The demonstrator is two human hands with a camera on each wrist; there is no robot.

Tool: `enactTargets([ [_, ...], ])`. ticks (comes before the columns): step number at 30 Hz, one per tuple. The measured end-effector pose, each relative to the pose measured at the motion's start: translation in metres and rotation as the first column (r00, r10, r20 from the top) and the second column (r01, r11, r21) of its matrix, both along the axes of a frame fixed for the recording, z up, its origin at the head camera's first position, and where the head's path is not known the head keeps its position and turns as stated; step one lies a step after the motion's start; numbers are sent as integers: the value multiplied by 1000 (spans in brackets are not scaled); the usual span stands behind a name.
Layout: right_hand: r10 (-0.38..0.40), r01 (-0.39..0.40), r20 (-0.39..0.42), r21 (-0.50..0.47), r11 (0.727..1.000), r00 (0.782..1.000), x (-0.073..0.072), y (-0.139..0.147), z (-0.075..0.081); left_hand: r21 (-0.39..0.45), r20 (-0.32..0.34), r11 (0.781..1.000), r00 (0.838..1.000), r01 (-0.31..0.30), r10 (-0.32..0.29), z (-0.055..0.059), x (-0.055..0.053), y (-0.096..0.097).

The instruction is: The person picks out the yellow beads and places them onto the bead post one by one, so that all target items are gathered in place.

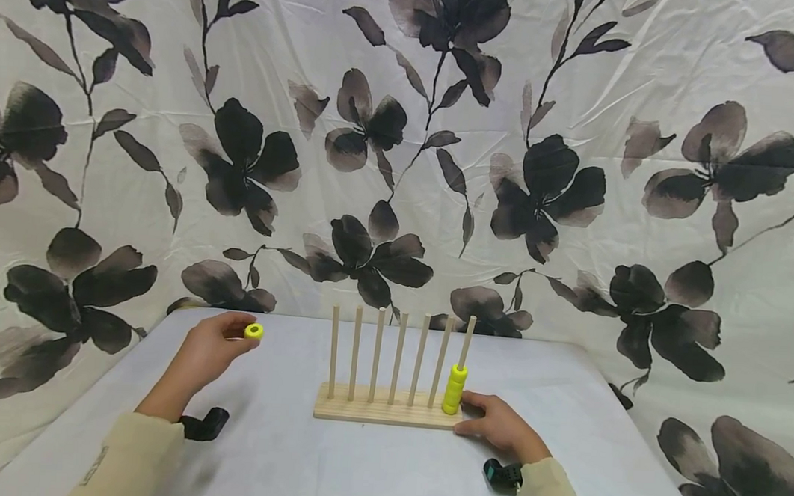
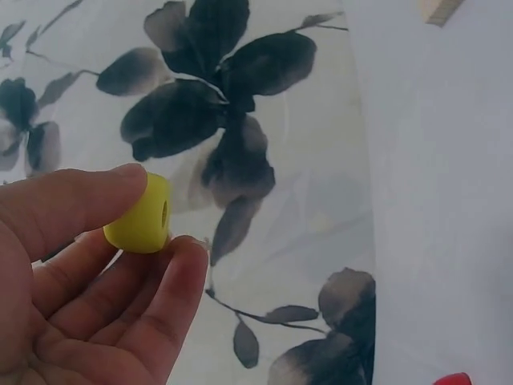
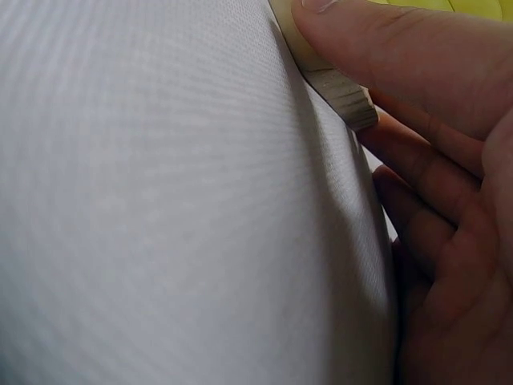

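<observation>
My left hand (image 1: 211,347) holds a yellow bead (image 1: 254,331) above the left part of the table. In the left wrist view, the thumb and fingers pinch this bead (image 2: 143,218), and the hole in its end shows. A wooden peg stand (image 1: 388,411) with several upright pegs is on the table. Stacked yellow beads (image 1: 454,390) sit low on its rightmost peg; the other pegs are bare. My right hand (image 1: 501,426) grips the stand's right end, thumb at the front edge. The right wrist view shows the thumb on the wooden base (image 3: 345,96) and fingers behind it.
A white cloth covers the table (image 1: 272,451). Behind it hangs a pale curtain (image 1: 466,207) with dark flowers. Each wrist wears a black band, the left one (image 1: 204,424) near the table surface. A small red thing (image 2: 454,379) shows at the left wrist view's lower edge.
</observation>
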State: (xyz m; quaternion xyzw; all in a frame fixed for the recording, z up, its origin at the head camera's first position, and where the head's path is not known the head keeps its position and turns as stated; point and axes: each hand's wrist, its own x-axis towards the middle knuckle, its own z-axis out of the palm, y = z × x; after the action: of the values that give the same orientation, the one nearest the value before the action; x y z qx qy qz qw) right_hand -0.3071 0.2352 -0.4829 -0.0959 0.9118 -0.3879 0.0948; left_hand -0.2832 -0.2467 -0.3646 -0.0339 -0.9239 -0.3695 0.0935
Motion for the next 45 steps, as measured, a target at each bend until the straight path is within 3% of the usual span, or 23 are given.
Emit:
enactTargets([
  [16, -4, 4, -8, -4, 1000, 1000, -2, 1, -2, 56, -20, 998, 999, 30, -28, 34, 5, 24],
  [27, -1, 1, 6, -5, 1000, 1000, -2, 0, -2, 56, -39, 993, 994, 101, -99, 56, 8, 41],
  [31, -14, 14, 14, -11, 1000, 1000, -1, 0, -1, 87, -19, 989, 993, 122, -120, 64, 11, 47],
  [38, -10, 10, 6, -12, 1000, 1000, -2, 1, -2, 138, -65, 974, 983, 181, -174, 78, 13, 59],
  [45, -1, 1, -2, -3, 1000, 1000, -3, 2, -3, 158, -62, 965, 978, 207, -200, 85, 11, 72],
])
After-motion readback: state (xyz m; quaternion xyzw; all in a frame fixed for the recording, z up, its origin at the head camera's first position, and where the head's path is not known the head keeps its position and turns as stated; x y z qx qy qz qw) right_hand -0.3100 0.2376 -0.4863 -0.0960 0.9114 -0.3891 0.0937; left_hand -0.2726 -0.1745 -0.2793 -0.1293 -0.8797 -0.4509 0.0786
